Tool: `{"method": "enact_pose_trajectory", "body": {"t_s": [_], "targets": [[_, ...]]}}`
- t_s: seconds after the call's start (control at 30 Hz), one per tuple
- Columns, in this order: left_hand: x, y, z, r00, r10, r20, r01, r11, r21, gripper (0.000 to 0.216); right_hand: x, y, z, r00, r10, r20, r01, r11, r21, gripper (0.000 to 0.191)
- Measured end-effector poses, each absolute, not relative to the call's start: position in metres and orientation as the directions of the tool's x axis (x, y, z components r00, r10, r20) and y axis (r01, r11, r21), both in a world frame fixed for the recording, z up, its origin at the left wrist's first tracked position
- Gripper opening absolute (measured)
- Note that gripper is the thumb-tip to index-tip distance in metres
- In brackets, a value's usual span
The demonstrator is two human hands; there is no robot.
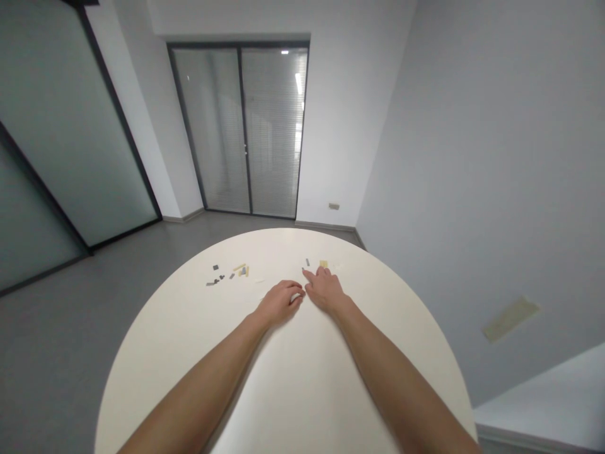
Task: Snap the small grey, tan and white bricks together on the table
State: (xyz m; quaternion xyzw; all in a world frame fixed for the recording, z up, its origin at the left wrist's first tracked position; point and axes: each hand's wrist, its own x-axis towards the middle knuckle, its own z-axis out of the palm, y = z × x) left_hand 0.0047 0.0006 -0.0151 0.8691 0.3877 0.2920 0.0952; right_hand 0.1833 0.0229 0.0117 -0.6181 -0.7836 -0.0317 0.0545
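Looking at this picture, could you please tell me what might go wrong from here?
The right hand is very near the yellow piece and the gray strip, so a small movement might push them out of place.
The left hand is close beside the right one, so the two could bump.
The pale scrap hardly stands out from the white table, so it might be overlooked.

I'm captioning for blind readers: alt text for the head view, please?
A person's left hand and right hand are close together over a round white table, the right near a yellow piece and a gray strip. More small pieces lie to the left; glazed doors stand beyond.
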Motion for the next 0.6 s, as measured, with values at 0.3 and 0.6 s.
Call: {"method": "enact_pose_trajectory", "body": {"t_s": [0.3, 0.6], "targets": [[0.004, -0.001, -0.013, 0.538, 0.724, 0.433, 0.605, -0.688, 0.400, 0.025, 0.179, 0.046, 0.018, -0.183, 0.982, 0.037, 0.983, 0.184, -0.003, 0.049], [0.005, -0.002, -0.011, 0.534, 0.731, 0.426, 0.617, -0.681, 0.395, 0.024, 0.177, 0.056, 0.016, -0.156, 0.986, 0.050, 0.988, 0.156, 0.000, 0.052]]}}
